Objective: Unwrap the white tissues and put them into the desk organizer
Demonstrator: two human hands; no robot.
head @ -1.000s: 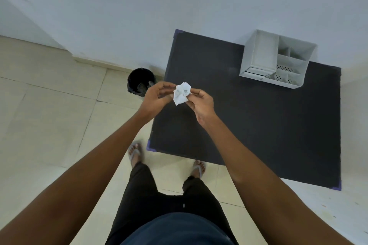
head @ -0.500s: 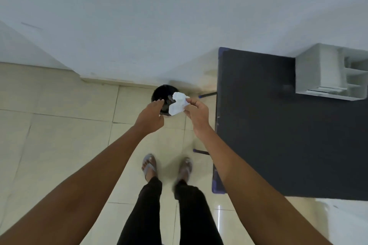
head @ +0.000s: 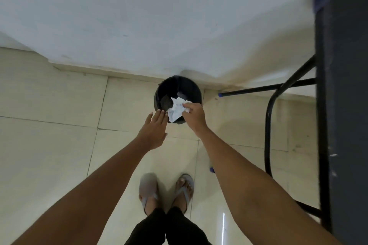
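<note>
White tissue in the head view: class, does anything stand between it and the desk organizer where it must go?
That cannot be judged: the organizer is out of view. The right hand pinches the white tissue over the black bin on the floor, the left hand open beside it. Only the table's edge shows at right.

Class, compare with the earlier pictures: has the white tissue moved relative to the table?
Yes. The white tissue, pinched by the right hand, has left the table and now hangs leftward over the black bin.

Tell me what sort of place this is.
Probably a plain indoor room, perhaps an office or home: cream tiled floor, white wall, a black bin by the wall, a dark metal-legged table.
</note>
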